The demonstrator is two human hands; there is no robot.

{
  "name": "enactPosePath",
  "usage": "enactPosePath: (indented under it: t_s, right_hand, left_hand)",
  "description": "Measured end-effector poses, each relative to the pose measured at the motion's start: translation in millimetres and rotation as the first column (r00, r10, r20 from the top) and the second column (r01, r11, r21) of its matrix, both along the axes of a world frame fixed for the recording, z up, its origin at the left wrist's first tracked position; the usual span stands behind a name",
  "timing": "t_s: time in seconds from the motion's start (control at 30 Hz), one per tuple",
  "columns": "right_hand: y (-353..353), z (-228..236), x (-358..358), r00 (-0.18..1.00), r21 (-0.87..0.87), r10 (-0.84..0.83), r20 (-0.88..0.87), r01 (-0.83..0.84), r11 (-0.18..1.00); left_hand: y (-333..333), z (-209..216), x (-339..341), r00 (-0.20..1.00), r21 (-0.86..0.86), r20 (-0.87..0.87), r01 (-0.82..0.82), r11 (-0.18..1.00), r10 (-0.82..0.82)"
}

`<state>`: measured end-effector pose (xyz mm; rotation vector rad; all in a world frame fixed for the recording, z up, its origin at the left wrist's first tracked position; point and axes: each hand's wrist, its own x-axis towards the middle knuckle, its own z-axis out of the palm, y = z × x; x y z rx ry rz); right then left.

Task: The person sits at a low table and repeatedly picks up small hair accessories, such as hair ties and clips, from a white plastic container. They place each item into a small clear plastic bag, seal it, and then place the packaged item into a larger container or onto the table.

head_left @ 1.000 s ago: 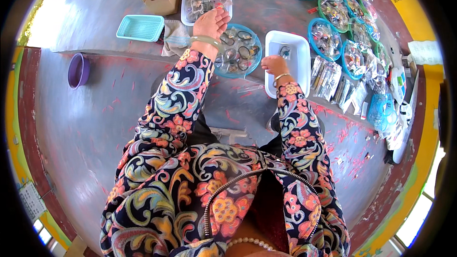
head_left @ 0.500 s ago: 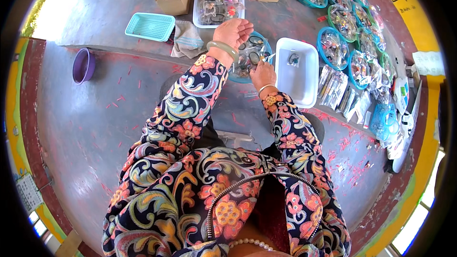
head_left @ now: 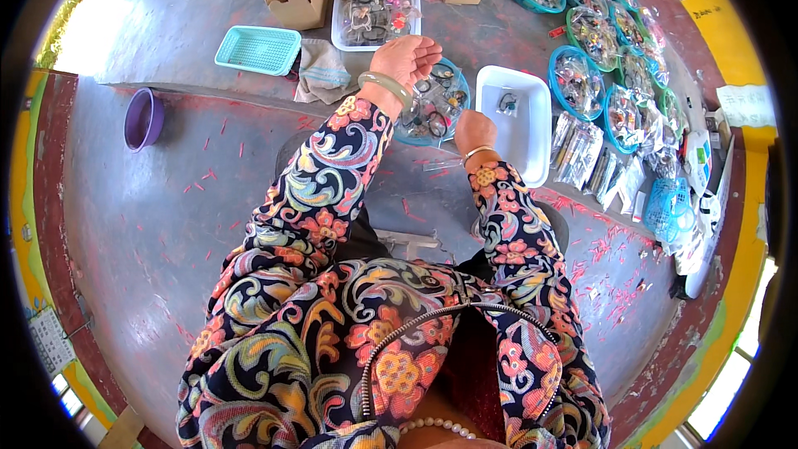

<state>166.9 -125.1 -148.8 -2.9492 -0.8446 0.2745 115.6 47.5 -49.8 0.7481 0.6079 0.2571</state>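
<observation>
My left hand (head_left: pixel 406 60), with a pale bangle at the wrist, is over the left rim of a round blue basket (head_left: pixel 401 135). Its fingers stretch to the right, and no object shows in it. Clear packets with dark loop-shaped items (head_left: pixel 437 123) fill the basket. My right hand (head_left: pixel 475 130) is closed between that basket and a white rectangular basin (head_left: pixel 539 168); its fingertips and anything in them are hidden. One small clear packet with a dark item (head_left: pixel 508 104) lies in the basin.
Behind my left hand stands a white tray (head_left: pixel 336 23) of packets, beside a cardboard box (head_left: pixel 293 10) and a turquoise basket (head_left: pixel 258 50). A grey cloth (head_left: pixel 322 75) lies nearby. Several filled baskets (head_left: pixel 575 83) crowd the right. A purple tub (head_left: pixel 144 119) is far left.
My right hand has drawn back from the basket's contents, slightly right toward the white basin, and its fingers are now hidden. My left hand stays nearly in place.
</observation>
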Motion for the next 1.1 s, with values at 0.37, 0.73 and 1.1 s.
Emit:
enactPosePath:
  t_s: [0.37,0.73,1.1]
  right_hand:
    - [-23.3,54.2,14.0,0.993,0.087,0.044,0.107,-0.054,0.995]
    - [-24.9,75.4,1.7,0.956,0.117,0.166,0.243,-0.199,0.973]
    - [-30.2,134.6,-19.2,0.792,0.229,0.255,0.555,-0.44,0.868]
  left_hand:
    - [-22.0,-10.8,0.8,0.917,0.135,-0.182,0.381,0.914,-0.356]
    - [-10.2,-23.6,4.7,0.977,0.106,-0.162,0.156,0.982,-0.138]
    - [-55.5,-8.6,2.3,0.882,0.135,-0.027,0.469,0.873,-0.47]
